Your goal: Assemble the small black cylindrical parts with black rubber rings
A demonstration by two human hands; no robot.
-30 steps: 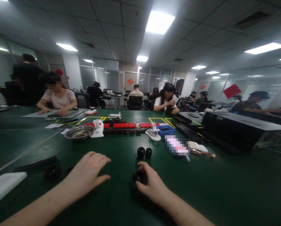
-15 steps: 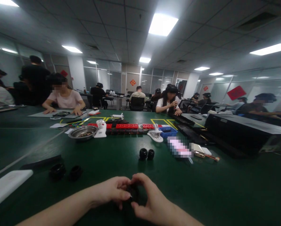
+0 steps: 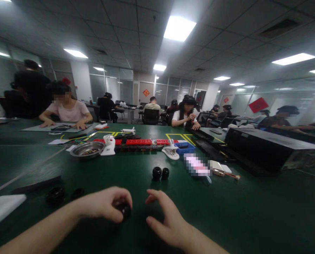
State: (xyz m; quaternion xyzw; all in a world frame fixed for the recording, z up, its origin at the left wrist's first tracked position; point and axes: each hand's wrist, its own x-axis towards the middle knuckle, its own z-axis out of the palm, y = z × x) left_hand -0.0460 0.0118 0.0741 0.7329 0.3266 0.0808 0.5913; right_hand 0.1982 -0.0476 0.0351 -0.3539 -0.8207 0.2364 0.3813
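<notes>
The left hand (image 3: 107,204) is now holding the black part (image 3: 126,211) alone. The right hand (image 3: 170,221) is hovering apart, having released it.

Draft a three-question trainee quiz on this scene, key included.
1. Short answer: which hand holds a black part?
2. True or false: the metal bowl stands left of the blue tray in the picture.
3. Multiple choice: the right hand is
a) gripping the tray
b) open, holding nothing
c) out of view

Key:
1. The left hand.
2. True.
3. b
</notes>
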